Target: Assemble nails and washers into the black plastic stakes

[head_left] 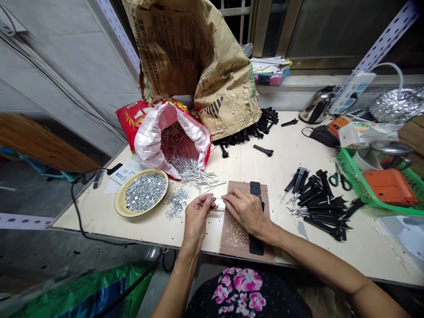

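Observation:
My left hand (198, 212) is closed in a pinch, thumb against fingertips. Facing it, my right hand (247, 210) has its fingertips together, close to those of the left. A thin silver nail (218, 198) runs between the two pinches; any smaller part at its ends is hidden by the fingers. Just beyond the hands lies a pile of long silver nails (195, 174), spilling from a red and white sack (145, 137). Small metal washers (177, 202) are scattered left of my left hand. Under my right hand is a brown board (235, 240) with black pads on it.
A yellow bowl (119, 207) of washers stands at the left. To the right lie black plastic pieces (318, 198) with metal pins, scissors (340, 179) and a green basket (359, 187). A large paper sack (228, 88) at the back has more black pieces beside it.

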A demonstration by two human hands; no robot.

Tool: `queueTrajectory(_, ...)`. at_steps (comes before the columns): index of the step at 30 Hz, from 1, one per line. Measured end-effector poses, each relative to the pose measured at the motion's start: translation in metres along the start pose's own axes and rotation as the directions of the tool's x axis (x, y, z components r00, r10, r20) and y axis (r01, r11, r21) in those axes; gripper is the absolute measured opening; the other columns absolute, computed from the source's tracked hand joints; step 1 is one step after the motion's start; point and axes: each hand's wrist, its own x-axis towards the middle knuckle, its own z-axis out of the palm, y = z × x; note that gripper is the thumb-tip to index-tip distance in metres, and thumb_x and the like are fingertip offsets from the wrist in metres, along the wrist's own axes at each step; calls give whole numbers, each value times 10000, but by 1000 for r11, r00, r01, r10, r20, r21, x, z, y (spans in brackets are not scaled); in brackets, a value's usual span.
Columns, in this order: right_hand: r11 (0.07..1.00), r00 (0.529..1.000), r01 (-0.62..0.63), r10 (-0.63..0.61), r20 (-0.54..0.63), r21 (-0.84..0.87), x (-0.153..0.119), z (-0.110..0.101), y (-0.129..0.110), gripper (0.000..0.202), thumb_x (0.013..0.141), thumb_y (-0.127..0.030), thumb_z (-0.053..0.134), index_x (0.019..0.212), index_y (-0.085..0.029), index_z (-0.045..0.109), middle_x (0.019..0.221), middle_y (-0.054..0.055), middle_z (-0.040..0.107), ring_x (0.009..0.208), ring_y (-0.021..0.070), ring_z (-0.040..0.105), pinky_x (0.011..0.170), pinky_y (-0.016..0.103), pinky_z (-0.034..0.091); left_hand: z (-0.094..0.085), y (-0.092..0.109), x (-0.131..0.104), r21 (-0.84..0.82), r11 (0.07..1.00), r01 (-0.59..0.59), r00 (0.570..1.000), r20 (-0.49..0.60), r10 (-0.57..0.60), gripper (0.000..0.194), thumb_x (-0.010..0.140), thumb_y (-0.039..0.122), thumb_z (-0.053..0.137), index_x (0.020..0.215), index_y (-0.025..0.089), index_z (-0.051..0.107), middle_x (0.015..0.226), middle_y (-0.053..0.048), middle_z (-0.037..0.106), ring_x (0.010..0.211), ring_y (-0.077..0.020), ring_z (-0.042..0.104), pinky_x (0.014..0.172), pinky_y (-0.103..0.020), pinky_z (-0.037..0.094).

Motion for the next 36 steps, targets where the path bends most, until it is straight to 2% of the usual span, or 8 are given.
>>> queueTrajectory(5, 986, 992, -118, 112, 50, 120, -3, 2, 0, 259, 962, -317, 391, 974, -224, 633, 904, 22, 625, 725, 123, 595, 576, 232, 388, 2, -3, -5, 202, 967, -154, 987, -11, 159, 292, 705, 351, 699, 887, 127, 656, 678, -12, 645, 653, -130, 615, 701, -271, 487)
queueTrajectory(11, 998, 999, -40, 39, -22, -56, -4, 5, 0, 243, 950, -283, 411, 950, -210, 643, 896, 56, 642, 791, 158, 586, 653, 259, 396, 5, -5, -8, 288, 935, -206, 976, -7, 217, 269, 728, 356, 674, 894, 145, 660, 748, -26, 671, 686, -134, 628, 709, -262, 480)
queueTrajectory(14, 998, 998, -64, 64, 10, -10, -5, 4, 0, 262, 963, -311, 384, 965, -220, 630, 892, 33, 642, 749, 135, 591, 608, 238, 382, 7, -5, -9, 336, 912, -235, 966, -23, 257, 266, 723, 358, 675, 883, 147, 665, 732, -26, 672, 692, -142, 633, 728, -273, 481)
queueTrajectory(20, 992, 994, -106, 106, 1, 66, -9, 5, 3, 223, 951, -304, 409, 998, -227, 613, 945, 37, 646, 813, 147, 597, 664, 246, 385, 9, -5, -6, 276, 947, -167, 986, 38, 163, 322, 732, 367, 663, 958, 138, 676, 737, -35, 681, 680, -141, 632, 714, -275, 487)
queueTrajectory(26, 918, 966, -253, 220, 137, 306, -8, 8, 9, 196, 944, -313, 423, 854, -230, 577, 831, -29, 649, 750, 120, 596, 616, 225, 364, 11, -6, -7, 396, 882, -256, 966, 71, 249, 251, 744, 353, 651, 892, 155, 692, 739, -37, 684, 684, -151, 625, 711, -271, 473)
queueTrajectory(30, 956, 972, -218, 196, 128, 194, -8, 7, 8, 256, 964, -309, 362, 875, -214, 582, 841, -3, 648, 732, 125, 586, 585, 227, 340, 13, -8, -9, 481, 814, -327, 940, 75, 333, 224, 781, 341, 616, 897, 162, 682, 837, -55, 690, 750, -159, 631, 747, -277, 467)
queueTrajectory(33, 987, 988, -149, 147, 53, 54, -9, 4, 6, 261, 964, -311, 362, 967, -194, 595, 916, 51, 651, 783, 143, 590, 628, 240, 346, 13, -9, -8, 439, 862, -254, 965, 60, 254, 262, 772, 361, 624, 914, 148, 676, 825, -58, 692, 725, -159, 637, 725, -281, 476)
queueTrajectory(36, 977, 980, -181, 170, 101, 112, -8, 1, 6, 244, 971, -304, 349, 998, -206, 571, 899, 30, 659, 754, 133, 595, 622, 239, 342, 15, -9, -5, 396, 894, -211, 977, 62, 204, 286, 760, 373, 633, 917, 137, 674, 799, -53, 690, 694, -150, 632, 713, -278, 479)
